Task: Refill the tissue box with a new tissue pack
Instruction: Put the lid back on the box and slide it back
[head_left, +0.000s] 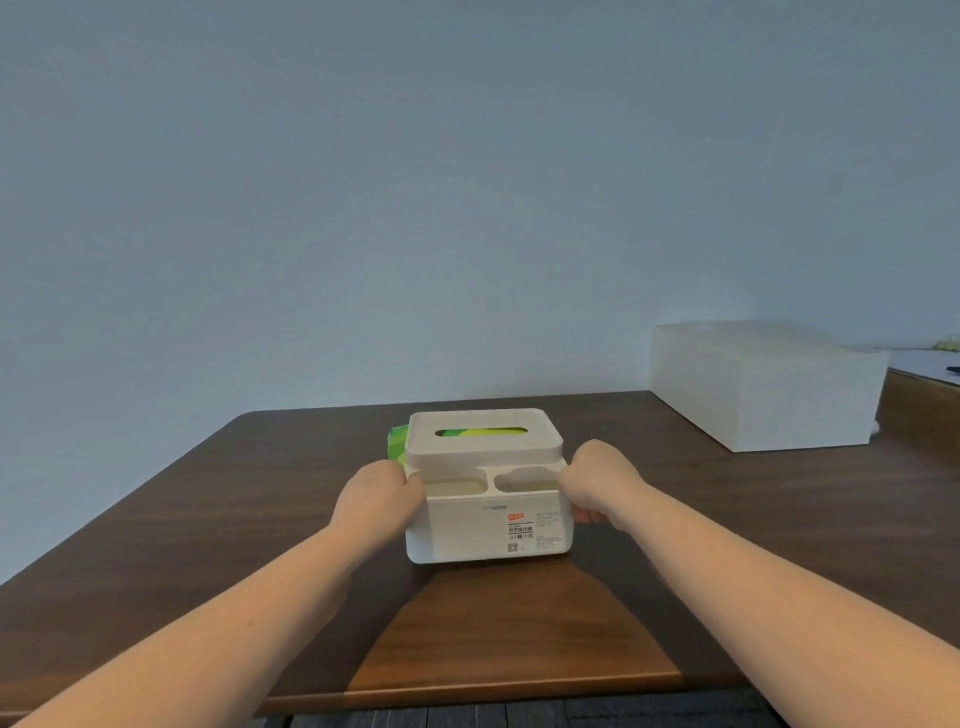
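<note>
A white plastic tissue box (467, 535) with a label on its front stands in the middle of the brown table (218, 499). Its lid (545, 441) with an oval slot lies on top, and green shows through the slot. A green tissue pack (397, 441) sticks out behind the box's left rear corner. My left hand (376, 499) grips the box's left side. My right hand (600, 480) grips its right side. Two empty compartments lie open at the front of the box between my hands.
A large white rectangular box (763, 384) stands at the back right of the table. Beyond it, at the far right, is another surface (930, 364) with small items. A grey wall rises behind the table. The table's front edge is near the bottom of the view.
</note>
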